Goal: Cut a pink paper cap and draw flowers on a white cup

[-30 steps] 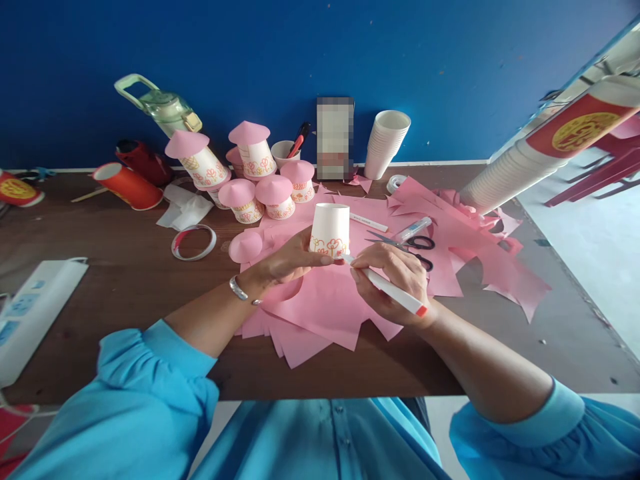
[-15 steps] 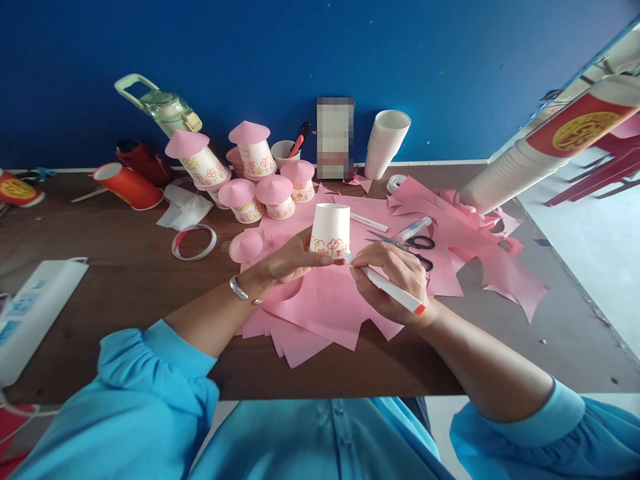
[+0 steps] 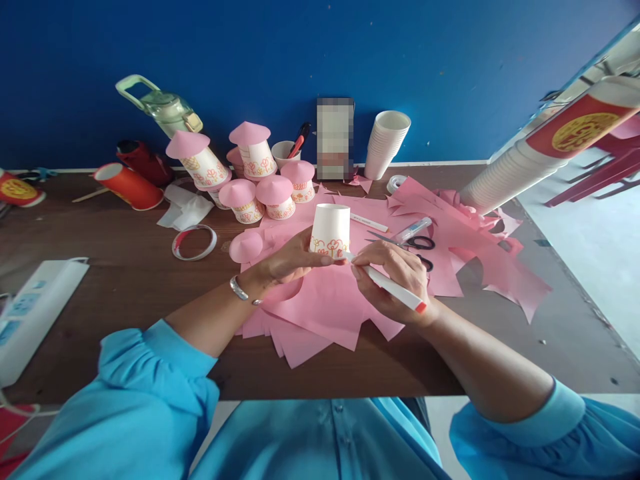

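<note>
At the middle of the desk (image 3: 125,280), an upturned paper cup (image 3: 331,229) stands on pink paper (image 3: 325,307), base up, with red and yellow flowers drawn round its lower rim. The left hand (image 3: 287,261) grips the cup from the left, thumb pressed near the rim. The right hand (image 3: 395,280) is closed on a white marker (image 3: 393,288) (its far end is capped in red), and the tip meets the cup's lower right edge.

Just right of the cup lie scissors (image 3: 413,243) with black handles and a glue stick (image 3: 413,229), both on the pink sheets. A loose pink cone (image 3: 246,246) sits left of the left hand, and a tape ring (image 3: 194,242) lies farther left on bare wood. Behind them, toward the blue wall, stand finished cups with pink roofs (image 3: 260,180). A stack of white cups (image 3: 386,143) leans at the far right of these, and a longer stack (image 3: 505,175) lies on its side at the right edge. An orange cup (image 3: 129,186) lies tipped at far left, with a green flask (image 3: 163,107) behind it. A white power strip (image 3: 35,310) rests near the left edge.
</note>
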`<state>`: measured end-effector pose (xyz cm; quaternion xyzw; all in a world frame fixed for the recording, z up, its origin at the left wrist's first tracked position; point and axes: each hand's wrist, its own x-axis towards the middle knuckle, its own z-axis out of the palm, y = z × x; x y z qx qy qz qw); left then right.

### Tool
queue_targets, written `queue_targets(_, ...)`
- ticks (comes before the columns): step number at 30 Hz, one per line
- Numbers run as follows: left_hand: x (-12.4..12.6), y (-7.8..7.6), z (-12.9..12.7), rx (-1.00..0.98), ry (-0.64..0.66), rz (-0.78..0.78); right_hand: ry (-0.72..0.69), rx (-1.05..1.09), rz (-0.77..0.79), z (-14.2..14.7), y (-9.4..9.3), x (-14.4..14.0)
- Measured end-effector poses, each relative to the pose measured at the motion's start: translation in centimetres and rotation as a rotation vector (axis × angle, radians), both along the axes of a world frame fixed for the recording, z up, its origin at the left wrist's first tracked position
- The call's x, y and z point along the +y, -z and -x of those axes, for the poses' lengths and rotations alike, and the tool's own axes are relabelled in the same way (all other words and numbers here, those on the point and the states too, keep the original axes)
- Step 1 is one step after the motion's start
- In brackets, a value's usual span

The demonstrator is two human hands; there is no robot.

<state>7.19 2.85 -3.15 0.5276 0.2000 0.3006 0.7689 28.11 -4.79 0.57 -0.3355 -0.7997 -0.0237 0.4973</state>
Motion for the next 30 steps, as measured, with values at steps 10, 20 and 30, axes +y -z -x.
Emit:
queue_targets(10, -0.2, -0.1, 0.0, -0.045, -0.006, -0.018, -0.002, 0.014, -0.009, 0.0, -0.1, -0.2)
queue_targets(20, 0.4, 1.7, 0.8, -0.158, -0.023, -0.067, 0.002, 0.064, -0.015, -0.2, 0.1, -0.1)
queue_targets(30, 0.1, -0.1, -0.2, -0.125, -0.029, 0.04, 0.042, 0.105, 0.057, -0.4, 0.5, -0.2)
